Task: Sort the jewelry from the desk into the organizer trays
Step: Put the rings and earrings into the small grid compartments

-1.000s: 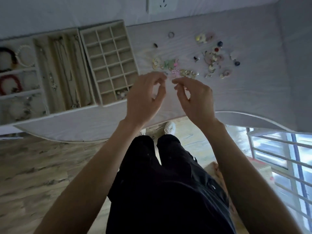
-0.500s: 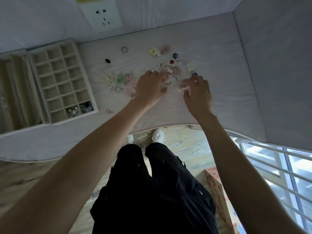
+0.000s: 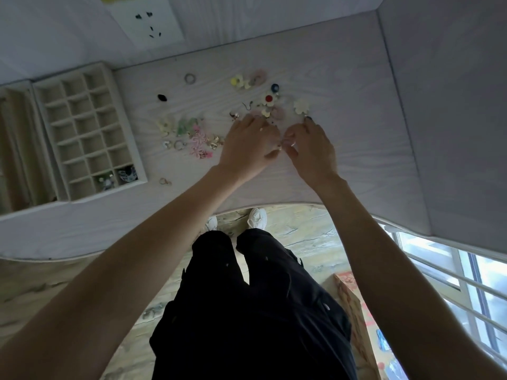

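Both hands [image 3: 277,146] pinch among glossy flower-shaped jewelry [image 3: 270,101] on wood-grain desk [image 3: 356,111].

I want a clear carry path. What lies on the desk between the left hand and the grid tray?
In the head view, a cluster of jewelry (pink flower, green and cream pieces, small rings) lies between the left hand and the grid tray.

This looks like a room in a home, probably a bedroom or a study corner. A pale wood-grain desk [image 3: 343,86] with a curved near edge fits into a corner of light walls, with a wall socket [image 3: 148,20] on the far one. Worn wood-look flooring [image 3: 299,229] lies below, a barred window [image 3: 450,272] lets in daylight at the near right, and a patterned cardboard box [image 3: 356,311] stands on the floor beside it.
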Demonstrator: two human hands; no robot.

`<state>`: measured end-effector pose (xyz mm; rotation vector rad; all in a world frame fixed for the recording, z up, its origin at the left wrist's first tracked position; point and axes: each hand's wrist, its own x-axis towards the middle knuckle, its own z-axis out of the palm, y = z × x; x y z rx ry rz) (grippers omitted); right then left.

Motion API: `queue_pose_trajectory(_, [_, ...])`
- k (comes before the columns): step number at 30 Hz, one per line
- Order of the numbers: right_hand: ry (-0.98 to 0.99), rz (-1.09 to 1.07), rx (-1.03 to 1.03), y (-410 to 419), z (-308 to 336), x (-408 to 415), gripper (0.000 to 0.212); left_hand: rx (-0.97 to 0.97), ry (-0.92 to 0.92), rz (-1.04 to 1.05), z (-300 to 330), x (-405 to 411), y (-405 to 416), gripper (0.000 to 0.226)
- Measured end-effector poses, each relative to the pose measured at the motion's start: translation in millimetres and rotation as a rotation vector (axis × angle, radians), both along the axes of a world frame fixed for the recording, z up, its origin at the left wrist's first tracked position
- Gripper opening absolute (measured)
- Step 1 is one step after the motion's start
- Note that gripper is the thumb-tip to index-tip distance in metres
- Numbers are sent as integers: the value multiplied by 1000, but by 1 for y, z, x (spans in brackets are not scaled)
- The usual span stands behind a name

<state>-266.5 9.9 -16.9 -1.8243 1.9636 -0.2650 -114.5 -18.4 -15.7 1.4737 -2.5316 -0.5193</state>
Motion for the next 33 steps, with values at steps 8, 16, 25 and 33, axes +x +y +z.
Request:
queue_pose_trajectory(8, [-255,-30,-176,15,22,7,13,99,257,44,7,10,14,13])
queue_pose_trajectory(16, [-893,-23,21,30,59,129,13,455,781,449,52,137,73,11])
queue_pose_trajectory(25, [-780,163,148,31,30,280,6,292,755,984,34,283,109,14])
queue_pose_trajectory(33, [-418,196,-29,9,8,328,11,159,259,818,21,317,87,21])
